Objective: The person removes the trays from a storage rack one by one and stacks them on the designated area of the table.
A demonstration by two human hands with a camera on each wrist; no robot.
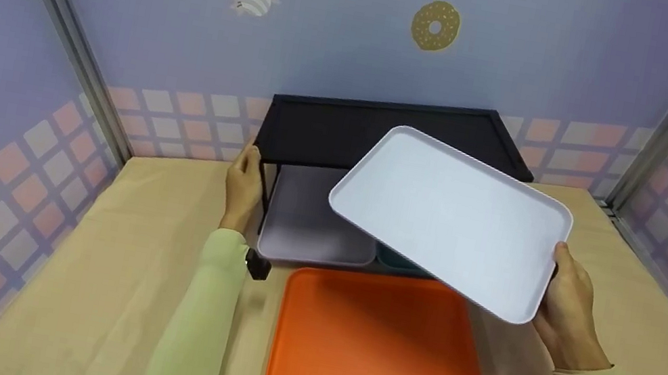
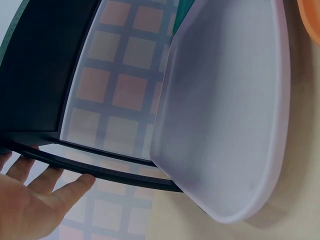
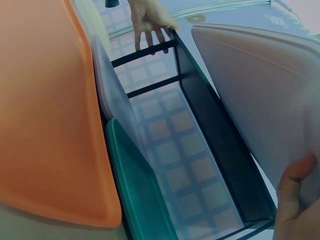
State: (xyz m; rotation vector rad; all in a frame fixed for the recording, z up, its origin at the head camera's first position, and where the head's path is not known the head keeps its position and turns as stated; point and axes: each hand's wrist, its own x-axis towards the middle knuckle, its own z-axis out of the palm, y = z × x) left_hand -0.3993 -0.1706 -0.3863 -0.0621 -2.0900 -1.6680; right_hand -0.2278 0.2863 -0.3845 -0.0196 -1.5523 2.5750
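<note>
My right hand (image 1: 569,304) grips the right edge of a white tray (image 1: 451,222), held tilted in the air in front of a black two-level rack (image 1: 377,137). In the right wrist view, the underside of the white tray (image 3: 265,100) shows, with fingers on it. My left hand (image 1: 243,189) touches the rack's left side near its upper corner. Its fingers lie fairly straight against the side bar in the left wrist view. Below the top shelf sit a pale lilac-grey tray (image 1: 320,226) and, to its right, a green tray (image 3: 140,185), mostly hidden in the head view.
An orange tray (image 1: 381,347) lies on the beige table (image 1: 110,285) in front of the rack. Behind the rack stands a purple wall (image 1: 342,24) with printed sweets and checks. Side walls with metal posts (image 1: 77,46) flank the table.
</note>
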